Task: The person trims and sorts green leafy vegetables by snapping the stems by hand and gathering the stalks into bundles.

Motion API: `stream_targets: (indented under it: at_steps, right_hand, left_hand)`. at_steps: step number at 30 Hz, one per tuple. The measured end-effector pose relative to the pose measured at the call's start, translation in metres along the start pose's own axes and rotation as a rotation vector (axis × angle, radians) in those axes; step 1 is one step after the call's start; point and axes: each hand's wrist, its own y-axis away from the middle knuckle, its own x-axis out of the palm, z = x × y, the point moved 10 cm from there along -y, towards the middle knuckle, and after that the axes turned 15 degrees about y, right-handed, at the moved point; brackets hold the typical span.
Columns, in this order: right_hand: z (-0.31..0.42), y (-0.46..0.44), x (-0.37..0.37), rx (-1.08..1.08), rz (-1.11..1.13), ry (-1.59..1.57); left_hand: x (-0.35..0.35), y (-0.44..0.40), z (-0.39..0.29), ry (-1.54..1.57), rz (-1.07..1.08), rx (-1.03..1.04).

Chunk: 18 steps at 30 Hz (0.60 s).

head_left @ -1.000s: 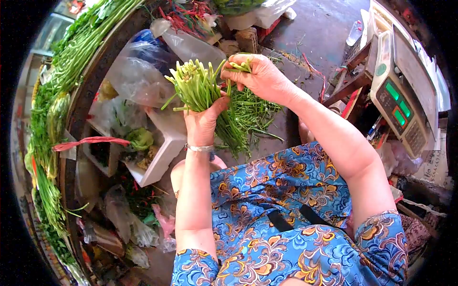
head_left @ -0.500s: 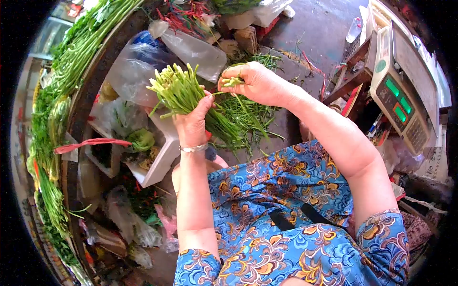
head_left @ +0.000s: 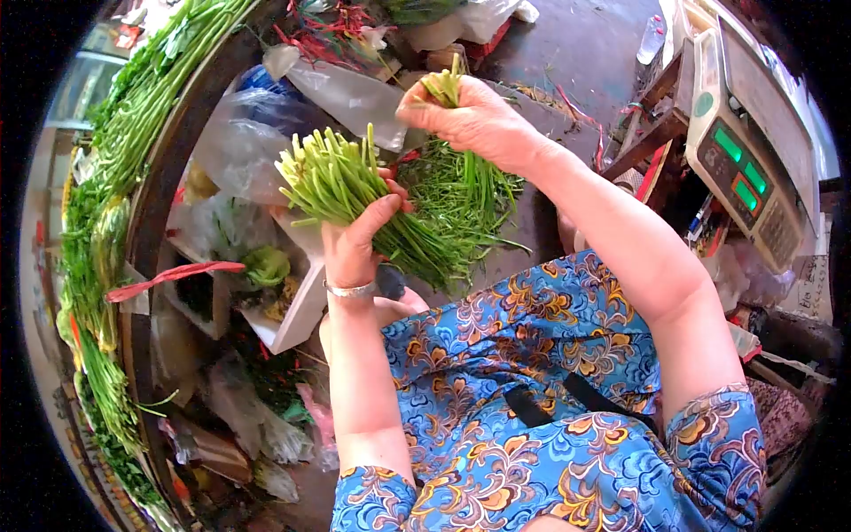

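Observation:
My left hand [head_left: 359, 244] is closed around a thick bunch of green leafy-vegetable stalks [head_left: 332, 182], pale cut ends pointing up and to the left. Above and to the right of it, my right hand [head_left: 483, 124] grips a smaller handful of green stalks [head_left: 442, 87]. Their cut ends poke out over my fingers, while thin greens hang below the palm. The two hands are apart. Beneath them lies a loose heap of greens [head_left: 439, 182], partly hidden by the bunch and my right hand.
At the right stands a digital scale [head_left: 736, 173] with lit green displays. A curved shelf of greens [head_left: 168, 115] runs along the left. Clear plastic bags [head_left: 239, 142], a white foam box [head_left: 297, 324] and red ties [head_left: 328, 40] lie nearby. A plastic bottle [head_left: 651, 40] is at the upper right.
My right hand has moved up, away from the left, and its stalks now point upward. My left hand still holds the bunch, slightly lower.

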Motion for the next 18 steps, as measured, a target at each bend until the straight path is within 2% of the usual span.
stream_targets:
  at_steps: [5, 7, 10, 14, 18]
  right_hand:
    - [0.0, 0.004, 0.024, 0.051, 0.104, -0.048]
    - [0.0, 0.004, 0.028, 0.009, 0.143, -0.014]
    - [-0.001, -0.002, 0.023, -0.105, 0.101, 0.062]
    - [-0.008, 0.001, 0.011, -0.022, 0.055, 0.095]
    - [-0.007, -0.002, -0.007, -0.094, -0.01, 0.185]
  left_hand:
    - [0.006, -0.003, 0.006, -0.089, 0.046, 0.024]
    - [0.006, -0.003, 0.009, -0.051, 0.024, 0.022]
    - [0.009, -0.003, 0.006, -0.039, 0.032, 0.024]
    - [0.003, 0.0, 0.004, -0.01, -0.036, 0.014]
    - [-0.005, 0.001, 0.007, -0.017, -0.061, 0.015]
